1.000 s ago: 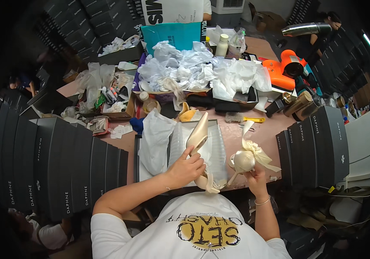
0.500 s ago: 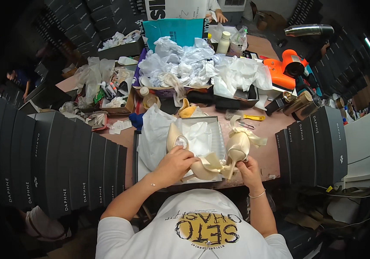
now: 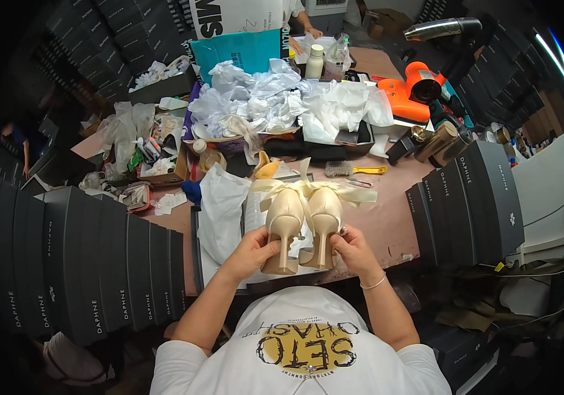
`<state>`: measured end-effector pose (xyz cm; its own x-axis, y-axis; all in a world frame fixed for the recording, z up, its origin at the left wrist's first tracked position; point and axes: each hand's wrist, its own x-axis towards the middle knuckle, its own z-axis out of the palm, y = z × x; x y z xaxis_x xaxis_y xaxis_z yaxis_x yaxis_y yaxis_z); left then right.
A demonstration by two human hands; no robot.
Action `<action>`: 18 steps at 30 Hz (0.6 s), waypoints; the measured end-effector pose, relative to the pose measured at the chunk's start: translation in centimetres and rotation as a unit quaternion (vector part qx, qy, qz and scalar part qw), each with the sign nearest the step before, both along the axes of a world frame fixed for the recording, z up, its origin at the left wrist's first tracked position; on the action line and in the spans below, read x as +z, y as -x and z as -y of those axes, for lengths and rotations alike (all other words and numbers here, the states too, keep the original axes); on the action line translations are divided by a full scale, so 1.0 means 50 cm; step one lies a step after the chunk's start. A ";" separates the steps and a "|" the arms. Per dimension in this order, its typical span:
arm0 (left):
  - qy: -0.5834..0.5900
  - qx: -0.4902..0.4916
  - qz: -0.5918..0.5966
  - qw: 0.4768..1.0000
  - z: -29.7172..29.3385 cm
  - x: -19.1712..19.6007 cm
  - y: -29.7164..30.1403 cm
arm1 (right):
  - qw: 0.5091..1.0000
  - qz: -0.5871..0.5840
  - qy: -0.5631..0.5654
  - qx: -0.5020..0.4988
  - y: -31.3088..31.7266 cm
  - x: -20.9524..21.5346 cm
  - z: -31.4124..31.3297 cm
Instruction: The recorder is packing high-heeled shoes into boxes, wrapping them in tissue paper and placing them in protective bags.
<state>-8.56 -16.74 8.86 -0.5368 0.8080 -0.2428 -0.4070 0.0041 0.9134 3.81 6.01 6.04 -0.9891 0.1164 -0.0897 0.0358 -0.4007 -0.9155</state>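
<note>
Fingers of the left hand pinch the side of the left shoe, cream with a ribbon bow. Beside it is the matching right shoe, both slim heels facing the person. The right hand pinches that one. The pair is held up at the near side of the pink table; dark boxes stand farther right.

You have a well-lit pink table, glare from the light strips at right, and dark, fisheye-bent edges.
</note>
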 end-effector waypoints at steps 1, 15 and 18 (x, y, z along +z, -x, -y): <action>-0.001 0.002 0.001 1.000 -0.001 -0.004 -0.009 | 1.000 0.003 -0.017 -0.008 0.000 0.001 0.007; 0.015 0.062 0.010 0.998 0.026 -0.002 -0.011 | 0.994 0.040 0.099 -0.011 -0.003 -0.023 0.001; 0.018 0.061 0.032 0.997 0.035 0.004 -0.001 | 0.989 0.057 0.135 -0.018 -0.003 -0.043 -0.010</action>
<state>-8.49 -18.48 9.05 -0.6124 0.7283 -0.3075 -0.4639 -0.0161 0.8857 3.98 6.50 3.87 -0.9666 0.1077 -0.2327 0.1136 -0.6335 -0.7654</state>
